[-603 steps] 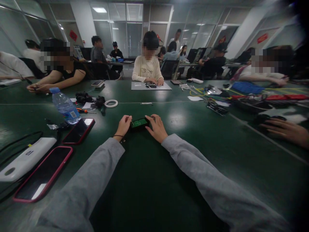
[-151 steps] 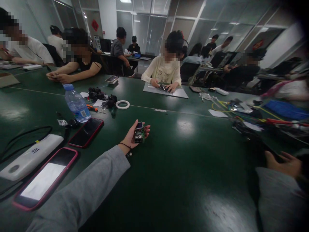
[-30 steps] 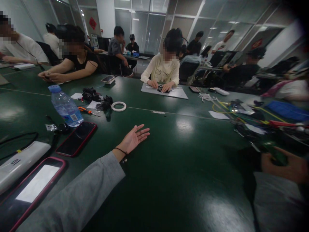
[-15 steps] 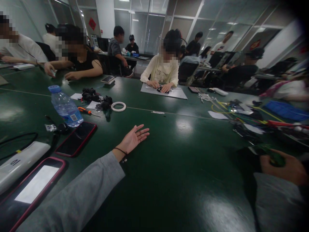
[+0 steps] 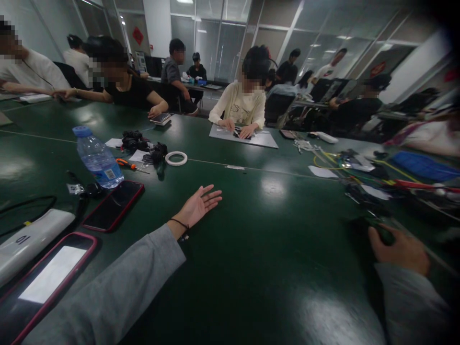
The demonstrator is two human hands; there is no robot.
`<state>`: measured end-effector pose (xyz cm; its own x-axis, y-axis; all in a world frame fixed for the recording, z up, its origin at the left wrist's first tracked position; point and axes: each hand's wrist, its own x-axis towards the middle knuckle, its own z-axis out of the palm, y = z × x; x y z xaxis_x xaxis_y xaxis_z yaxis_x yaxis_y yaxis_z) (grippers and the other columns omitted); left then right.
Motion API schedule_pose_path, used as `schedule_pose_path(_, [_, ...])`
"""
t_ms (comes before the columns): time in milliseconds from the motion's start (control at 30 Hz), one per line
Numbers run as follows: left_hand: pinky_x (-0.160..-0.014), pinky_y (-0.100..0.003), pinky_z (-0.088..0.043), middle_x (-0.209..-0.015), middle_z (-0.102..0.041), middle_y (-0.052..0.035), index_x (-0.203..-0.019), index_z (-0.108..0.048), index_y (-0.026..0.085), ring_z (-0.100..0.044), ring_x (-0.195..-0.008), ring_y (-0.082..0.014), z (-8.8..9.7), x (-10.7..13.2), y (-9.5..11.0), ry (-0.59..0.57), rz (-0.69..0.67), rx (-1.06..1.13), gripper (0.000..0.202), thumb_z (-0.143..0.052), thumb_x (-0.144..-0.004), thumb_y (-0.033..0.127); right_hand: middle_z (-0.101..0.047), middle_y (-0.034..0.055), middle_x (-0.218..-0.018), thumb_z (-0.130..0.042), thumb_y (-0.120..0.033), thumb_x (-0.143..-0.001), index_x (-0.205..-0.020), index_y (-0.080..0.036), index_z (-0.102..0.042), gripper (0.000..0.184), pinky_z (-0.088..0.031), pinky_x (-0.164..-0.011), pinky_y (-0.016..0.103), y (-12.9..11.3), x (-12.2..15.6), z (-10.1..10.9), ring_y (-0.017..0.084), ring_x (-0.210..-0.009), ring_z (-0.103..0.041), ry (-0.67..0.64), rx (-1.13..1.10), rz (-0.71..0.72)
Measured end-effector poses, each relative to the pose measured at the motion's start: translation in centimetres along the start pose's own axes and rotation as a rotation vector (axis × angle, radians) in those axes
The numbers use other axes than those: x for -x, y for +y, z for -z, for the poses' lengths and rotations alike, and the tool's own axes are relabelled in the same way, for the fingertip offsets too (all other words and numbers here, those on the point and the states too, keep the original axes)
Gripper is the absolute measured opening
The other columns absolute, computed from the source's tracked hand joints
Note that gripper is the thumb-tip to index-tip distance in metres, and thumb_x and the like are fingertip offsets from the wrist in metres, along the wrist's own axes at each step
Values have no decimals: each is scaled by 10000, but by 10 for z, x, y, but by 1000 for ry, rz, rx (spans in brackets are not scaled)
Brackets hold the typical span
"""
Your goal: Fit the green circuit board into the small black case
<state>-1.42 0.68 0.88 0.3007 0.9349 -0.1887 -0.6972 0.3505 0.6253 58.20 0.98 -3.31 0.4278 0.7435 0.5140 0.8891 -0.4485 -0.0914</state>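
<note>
My left hand [image 5: 201, 208] rests palm up on the dark green table [image 5: 251, 249], its fingers stretched out and nothing in it. A dark cord bracelet circles that wrist. At the right, my right hand [image 5: 400, 249] is curled, thumb and fingers bent around a dark green shape [image 5: 385, 235]; blur and shadow hide what it is. Just beyond this hand lies a jumble of cables and tools [image 5: 362, 194]. Left of my left hand are a dark phone with a red edge [image 5: 114, 207] and a water bottle with a blue cap [image 5: 97, 158].
Near left lie a pink-cased phone [image 5: 53, 282] and a white device [image 5: 34, 244]. Farther back are a white ring [image 5: 176, 158], an orange-handled screwdriver [image 5: 125, 164] and black cable bundles [image 5: 134, 141]. A blue tray [image 5: 426, 165] stands right. Across the table, a person [image 5: 239, 105] works on a grey board [image 5: 219, 136].
My right hand has moved left and slightly toward me. My left hand stays still. At far left, a co-worker has reached one arm left and set the other hand by a phone.
</note>
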Motion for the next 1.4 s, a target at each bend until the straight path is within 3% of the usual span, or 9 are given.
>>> schedule_pose_path(67, [-959, -372, -438, -1263, -574, -154, -1282, -474, 170, -612, -1062, -210, -1, 0, 1, 10, -8, -11, 430, -411, -925, 402, -535, 300, -1023, -527, -464, -783, -1214, -103, -591, 566, -359, -649, 455, -27, 2, -3, 374, -978, -511, -41, -19, -42])
schedule_pose_path(167, [-960, -377, -437, -1234, -593, -143, -1269, -487, 178, -613, -1049, -210, -3, -2, -1, 56, -69, -77, 412, -434, -917, 387, -474, 305, -1095, -456, -422, -838, -1291, -36, -502, 597, -374, -732, 480, -103, 17, 6, 390, -1045, -451, -46, -66, 53])
schedule_pose_path(333, [-1083, -376, -298, -1391, -456, -75, -1225, -539, 245, -471, -1229, -217, -9, 2, -14, 163, -360, -472, 393, -584, -841, 310, -465, 185, -1171, -445, -311, -858, -1323, -98, -448, 511, -388, -949, 485, -256, 79, 48, 318, -1091, -447, -73, -423, 575])
schedule_pose_path(467, [-1154, -350, -120, -1478, -330, -38, -1246, -535, 266, -250, -1380, -209, -12, 6, -18, 107, -467, -656, 436, -615, -818, 300, -424, 92, -1304, -446, -285, -885, -1367, -249, -397, 486, -416, -994, 492, -326, 136, 90, 280, -1179, -436, -253, -715, 994])
schedule_pose_path(567, [-1118, -354, -219, -1384, -456, -63, -1204, -567, 236, -397, -1287, -218, -12, 5, -15, 121, -418, -622, 364, -557, -857, 345, -399, 79, -1355, -480, -317, -887, -1410, -279, -317, 550, -438, -974, 520, -340, 158, 108, 283, -1210, -425, -366, -772, 1148])
schedule_pose_path(700, [-1004, -371, -367, -1206, -597, -86, -1166, -586, 210, -573, -1054, -211, -12, 2, -11, 124, -352, -598, 348, -507, -881, 393, -405, 120, -1348, -554, -380, -865, -1437, -214, -232, 678, -420, -1001, 527, -338, 160, 103, 285, -1225, -417, -383, -848, 1089])
schedule_pose_path(867, [-957, -380, -406, -1146, -625, -97, -1154, -586, 184, -592, -995, -198, -13, 1, -11, 99, -355, -655, 376, -478, -890, 430, -472, 119, -1280, -608, -378, -838, -1403, -197, -268, 683, -444, -978, 504, -337, 154, 92, 269, -1164, -475, -421, -889, 988])
schedule_pose_path(1100, [-949, -387, -421, -1177, -605, -107, -1194, -535, 170, -585, -1024, -192, -13, 1, -10, 113, -392, -707, 421, -382, -925, 456, -513, 110, -1203, -632, -349, -821, -1355, -201, -320, 636, -468, -933, 485, -337, 153, 97, 255, -1089, -510, -473, -894, 965])
schedule_pose_path(1400, [-981, -416, -413, -1301, -511, -126, -1297, -394, 200, -546, -1111, -206, -5, -4, -16, 99, -416, -825, 561, -625, -813, 364, -509, 100, -1089, -655, -315, -796, -1204, -187, -393, 502, -507, -834, 419, -336, 151, 94, 231, -972, -533, -467, -930, 912])
